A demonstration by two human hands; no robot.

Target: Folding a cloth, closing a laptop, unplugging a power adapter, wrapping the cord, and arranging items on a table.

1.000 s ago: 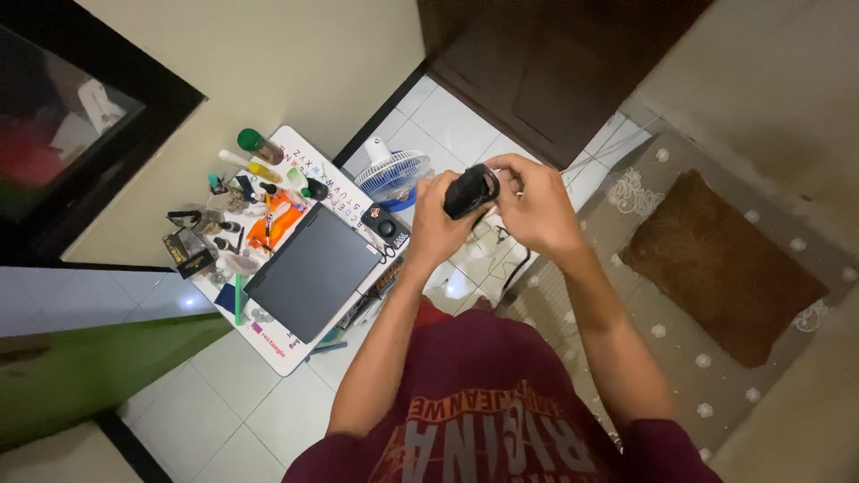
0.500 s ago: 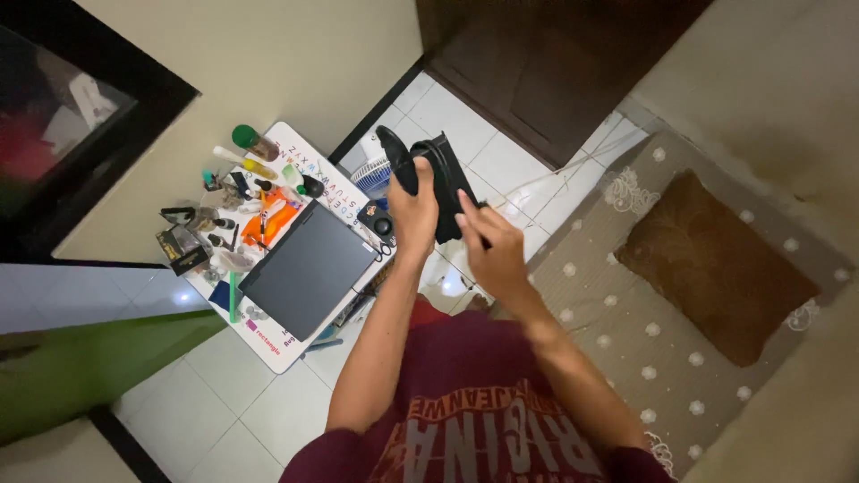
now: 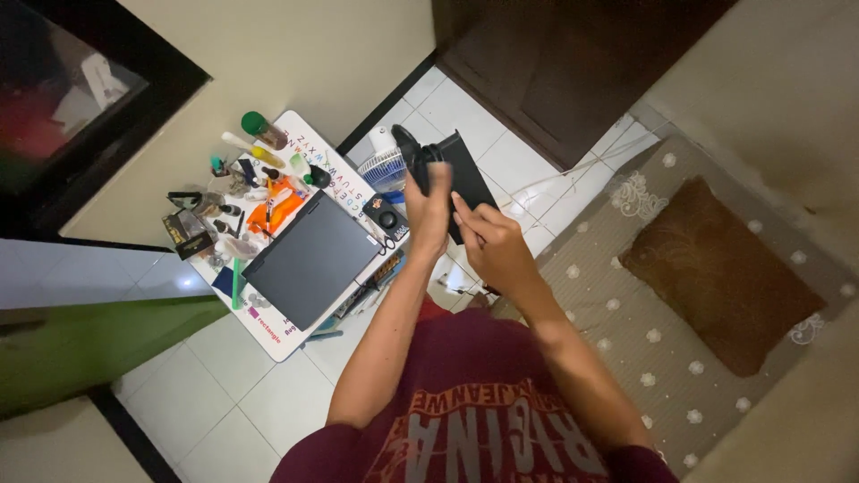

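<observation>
A big mat point(image 3: 626, 331) with pale dots lies on the floor at the right, and a brown cushion point(image 3: 720, 273) rests on it. A dark wooden door point(image 3: 555, 63) stands at the top. At the left is a low white table point(image 3: 282, 344) on the tiled floor. A closed grey laptop point(image 3: 313, 259) lies on the table, and many small things crowd beside it, such as an orange packet point(image 3: 277, 210) and a bottle with a green cap point(image 3: 261, 128). A small fan point(image 3: 383, 165) sits on the floor just past the table.

The person holds up a flat black case point(image 3: 470, 174) in the air, above the fan and the floor tiles. The left hand point(image 3: 429, 210) is closed around the case's left edge, near its rounded black end. The right hand point(image 3: 492, 250) is just below the case, with its fingertips point(image 3: 458, 201) touching the flat side. The two hands are close together.
</observation>
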